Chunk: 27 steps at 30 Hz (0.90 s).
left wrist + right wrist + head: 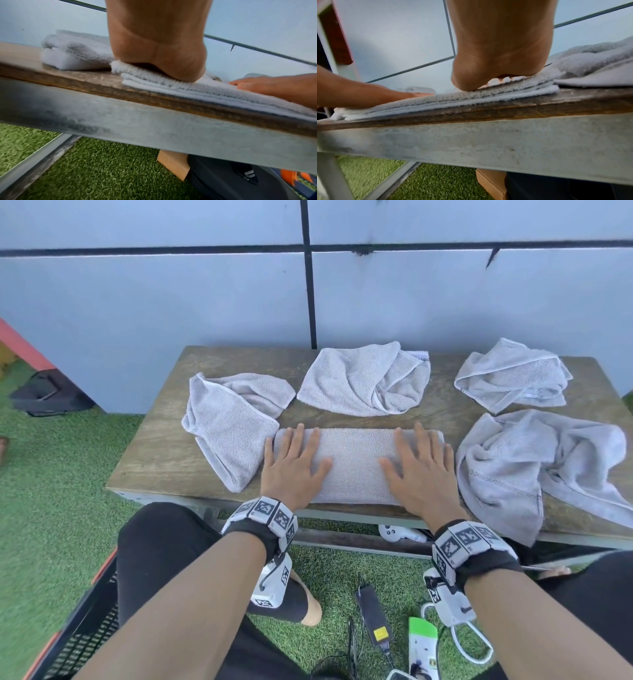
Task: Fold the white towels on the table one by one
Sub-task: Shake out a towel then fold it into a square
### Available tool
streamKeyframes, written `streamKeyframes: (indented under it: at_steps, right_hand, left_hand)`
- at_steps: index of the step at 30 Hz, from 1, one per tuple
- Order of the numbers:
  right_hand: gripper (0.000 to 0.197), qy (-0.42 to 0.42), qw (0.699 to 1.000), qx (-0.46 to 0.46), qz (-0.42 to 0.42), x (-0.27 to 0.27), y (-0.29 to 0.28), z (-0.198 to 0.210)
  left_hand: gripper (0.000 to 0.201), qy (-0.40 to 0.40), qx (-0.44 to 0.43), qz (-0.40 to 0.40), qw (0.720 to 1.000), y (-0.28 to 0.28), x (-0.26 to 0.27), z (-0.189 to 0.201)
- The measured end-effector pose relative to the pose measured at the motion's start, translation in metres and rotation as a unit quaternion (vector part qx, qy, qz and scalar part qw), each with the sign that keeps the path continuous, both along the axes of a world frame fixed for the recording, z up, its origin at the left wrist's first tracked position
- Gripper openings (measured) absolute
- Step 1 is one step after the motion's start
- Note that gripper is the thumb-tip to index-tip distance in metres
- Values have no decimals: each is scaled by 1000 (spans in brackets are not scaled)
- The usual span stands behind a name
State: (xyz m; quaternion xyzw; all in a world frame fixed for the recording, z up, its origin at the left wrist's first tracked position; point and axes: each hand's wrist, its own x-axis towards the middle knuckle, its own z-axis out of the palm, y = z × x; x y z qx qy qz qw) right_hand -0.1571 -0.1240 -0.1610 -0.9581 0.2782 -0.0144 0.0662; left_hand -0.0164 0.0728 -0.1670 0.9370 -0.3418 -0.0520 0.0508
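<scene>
Both hands — left hand, right hand — press flat on folded towel.

The big crumpled towel on the right runs off the picture's edge, so its far side is cut off. In both wrist views the fingers are hidden behind each palm. Under the table, a white thing and a brown box only peek out.

Folded towel lies at the table's near edge, crumpled towels around it.
</scene>
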Motion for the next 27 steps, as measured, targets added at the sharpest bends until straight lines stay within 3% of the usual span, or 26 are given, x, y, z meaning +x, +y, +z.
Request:
streamKeyframes:
  at_steps: [3,6,10,12,14,17,20,23,27]
  right_hand:
    - [44,-40,995,-89,-10,-8,6,12]
    - [32,-39,998,-41,22,-11,8,15]
    - [39,-30,999,1,23,-2,-1,21]
    - [41,0,1000,14,16,2,-7,24]
    - [45,18,999,25,17,2,-11,25]
    - [46,-14,999,37,29,-5,-3,26]
    - [48,-41,992,83,88,-16,14,28]
    - [62,-51,973,167,150,-26,34,32]
    - [102,-44,947,260,183,-34,58,37]
  left_hand:
    - [71,-24,13,3,1000,-5,2,6]
    - [67,-48,22,19,998,-11,0,18]
    - [63,-44,23,56,997,-11,-10,30]
    - [64,-10,24,67,997,-7,-12,31]
    - [52,39,11,73,997,-1,-12,33]
    - [26,138,-37,48,989,6,-13,38]
    - [21,214,-100,54,970,5,-17,50]
    - [17,272,-176,66,944,-2,-24,64]
    - [22,300,-248,32,921,-12,-30,81]
